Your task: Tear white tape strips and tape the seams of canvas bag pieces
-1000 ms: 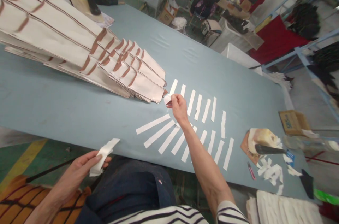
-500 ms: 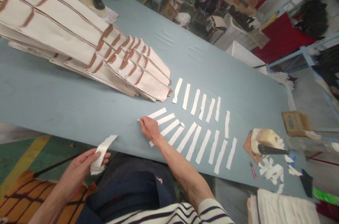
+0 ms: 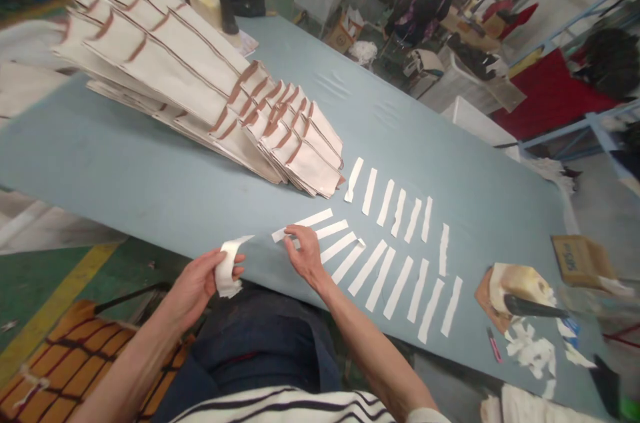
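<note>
My left hand point(image 3: 197, 283) is closed around a folded bundle of white strips point(image 3: 228, 268) at the near edge of the table, with one strip end sticking out to the right. My right hand point(image 3: 306, 255) hovers low over the table, its fingers curved and its thumb apart from the index finger. Its fingertips are by the leftmost white strip point(image 3: 311, 217), which lies flat; whether they touch it I cannot tell. Further white strips point(image 3: 399, 288) fan out to the right in a near row. A far row of similar strips point(image 3: 388, 203) lies behind them.
Stacked cream fabric pieces with brown edges point(image 3: 195, 69) cover the table's left part. On the right are a yellowish block with a dark handle-like piece point(image 3: 520, 276), a pink cutter point(image 3: 495, 345) and crumpled white scraps point(image 3: 533, 349). A cardboard box point(image 3: 583, 261) stands beyond.
My right hand has come off the leftmost strip's end, its fingers parting, and that strip now lies flat. My left hand, still holding the bundle, has moved closer to it. The view has shifted.
</note>
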`<state>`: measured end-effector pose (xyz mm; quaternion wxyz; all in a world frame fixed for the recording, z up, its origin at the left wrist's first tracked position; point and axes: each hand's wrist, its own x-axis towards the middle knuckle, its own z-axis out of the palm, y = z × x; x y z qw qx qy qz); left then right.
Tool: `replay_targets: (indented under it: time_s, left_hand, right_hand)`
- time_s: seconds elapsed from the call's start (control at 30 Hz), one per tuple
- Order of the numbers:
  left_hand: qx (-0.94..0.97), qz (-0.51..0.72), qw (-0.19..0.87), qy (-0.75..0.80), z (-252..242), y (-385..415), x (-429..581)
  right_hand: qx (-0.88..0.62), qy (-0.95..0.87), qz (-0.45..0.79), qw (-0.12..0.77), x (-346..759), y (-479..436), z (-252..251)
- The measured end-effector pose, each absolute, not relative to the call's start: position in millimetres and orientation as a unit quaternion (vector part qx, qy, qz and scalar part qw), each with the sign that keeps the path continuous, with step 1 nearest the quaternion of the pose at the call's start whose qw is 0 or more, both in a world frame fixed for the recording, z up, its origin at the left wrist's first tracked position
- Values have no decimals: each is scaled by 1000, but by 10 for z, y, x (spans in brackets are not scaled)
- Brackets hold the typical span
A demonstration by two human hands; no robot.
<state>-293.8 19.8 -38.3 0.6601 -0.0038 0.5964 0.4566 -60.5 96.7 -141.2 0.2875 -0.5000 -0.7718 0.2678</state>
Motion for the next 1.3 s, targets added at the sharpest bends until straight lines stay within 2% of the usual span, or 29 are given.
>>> replay_targets:
  time_s: [0.17,0.33,0.5,0.63,0.8,1.0,1.3]
  left_hand:
    - [-20,476,709,519,-285,444,-2880]
    - [-20,455,777,434,-139,610,-2904]
    - [-34,413,822,390,-111,711,-2951]
    - [-47,402,834,376,-146,750,-2949]
    - [-54,408,830,376,-176,719,-2877]
    - [-42,428,813,392,-175,652,-2746]
    - [-8,425,813,398,-172,640,-2458]
  right_hand:
    - [-439,-776,281,355,-698,841,-821]
    - [-346,-827,253,365,-870,733,-452]
    - [-300,-882,148,332,-893,728,-472]
    - [-314,-897,119,287,-859,715,-500]
    - [-320,-897,148,266,-788,686,-498]
    - [-309,-872,191,327,-706,650,-534]
    - [-352,-847,223,330,-479,616,-585]
